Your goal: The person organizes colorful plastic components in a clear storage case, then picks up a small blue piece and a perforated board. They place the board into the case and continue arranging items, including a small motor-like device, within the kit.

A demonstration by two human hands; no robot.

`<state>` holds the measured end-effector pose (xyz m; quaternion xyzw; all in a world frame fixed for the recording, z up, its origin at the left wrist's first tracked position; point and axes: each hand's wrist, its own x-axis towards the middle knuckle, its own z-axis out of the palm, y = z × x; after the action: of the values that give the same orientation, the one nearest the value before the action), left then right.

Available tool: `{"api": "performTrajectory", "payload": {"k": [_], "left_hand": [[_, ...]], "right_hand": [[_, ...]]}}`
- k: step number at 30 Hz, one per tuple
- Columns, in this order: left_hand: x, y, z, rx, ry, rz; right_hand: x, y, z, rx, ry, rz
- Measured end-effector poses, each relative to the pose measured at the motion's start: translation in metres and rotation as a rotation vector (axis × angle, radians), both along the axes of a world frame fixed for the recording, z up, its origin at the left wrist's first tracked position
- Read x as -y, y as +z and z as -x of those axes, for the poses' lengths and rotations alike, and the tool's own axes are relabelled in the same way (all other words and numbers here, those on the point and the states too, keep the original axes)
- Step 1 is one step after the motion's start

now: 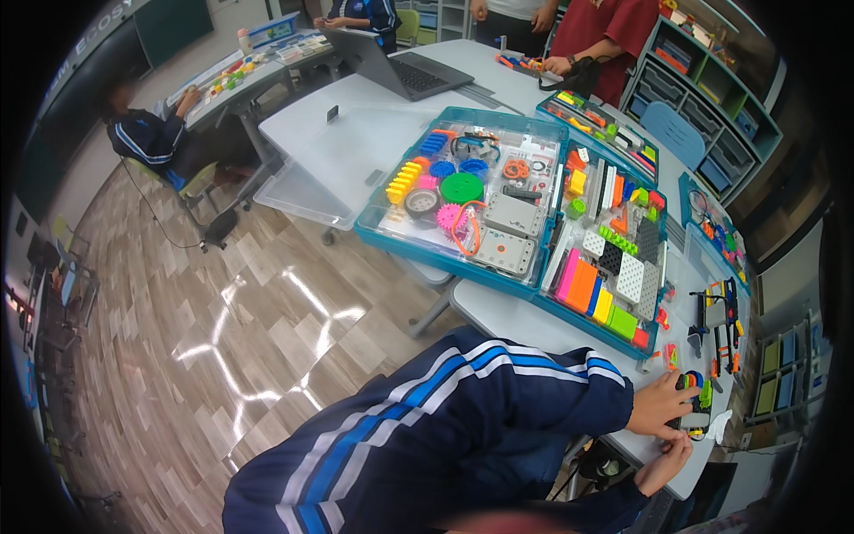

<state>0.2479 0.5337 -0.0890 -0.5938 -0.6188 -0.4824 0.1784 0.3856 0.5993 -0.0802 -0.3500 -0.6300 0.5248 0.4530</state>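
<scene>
At the right, my left hand (661, 406) reaches over a small assembly of plastic building parts (705, 394), its fingers curled against the near side. Black, grey, green, orange and blue pieces show in the assembly. Just below, my right hand (664, 466) is closed, fingertips pinched at the assembly's lower end; what lies between them is too small to name. Close beyond stands a larger black frame build (716, 320) with orange and yellow bits. Loose pink-orange pieces (672, 357) lie beside my left hand, and a crumpled white piece (719, 427) rests near the table edge.
An open teal case (359, 230) holds gears, wheels, beams and coloured blocks in compartments. Its clear lid (302, 198) overhangs the table to the left. A laptop (418, 73) and more kits (605, 125) are farther back. People stand behind; another person sits left (151, 138).
</scene>
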Motion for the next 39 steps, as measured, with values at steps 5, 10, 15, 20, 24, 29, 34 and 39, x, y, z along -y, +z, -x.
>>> {"api": "performTrajectory", "payload": {"k": [5, 10, 15, 20, 24, 29, 34, 39], "left_hand": [[0.004, 0.0, 0.007, 0.006, -0.06, -0.007], [0.006, 0.001, 0.009, -0.039, -0.065, 0.055], [0.008, 0.003, 0.009, -0.054, -0.036, 0.009], [0.011, 0.008, 0.008, -0.014, -0.078, 0.074], [0.013, 0.013, 0.006, -0.011, -0.062, 0.053], [0.014, 0.011, 0.002, -0.055, 0.0, 0.021], [0.02, 0.01, 0.008, -0.073, -0.014, 0.06], [0.02, 0.015, 0.009, -0.102, 0.027, -0.042]], "right_hand": [[-0.01, 0.007, -0.016, 0.11, 0.267, -0.051], [-0.011, 0.009, -0.028, 0.24, 0.325, -0.309], [-0.011, 0.004, -0.027, 0.304, 0.33, -0.427], [-0.005, 0.0, -0.02, 0.463, 0.154, -0.726], [0.003, -0.002, -0.013, 0.448, 0.057, -0.756], [-0.002, -0.008, -0.018, 0.429, 0.037, -0.797], [-0.023, -0.008, -0.031, 0.138, 0.122, -0.383], [-0.019, -0.004, -0.032, 0.045, 0.243, -0.341]]}}
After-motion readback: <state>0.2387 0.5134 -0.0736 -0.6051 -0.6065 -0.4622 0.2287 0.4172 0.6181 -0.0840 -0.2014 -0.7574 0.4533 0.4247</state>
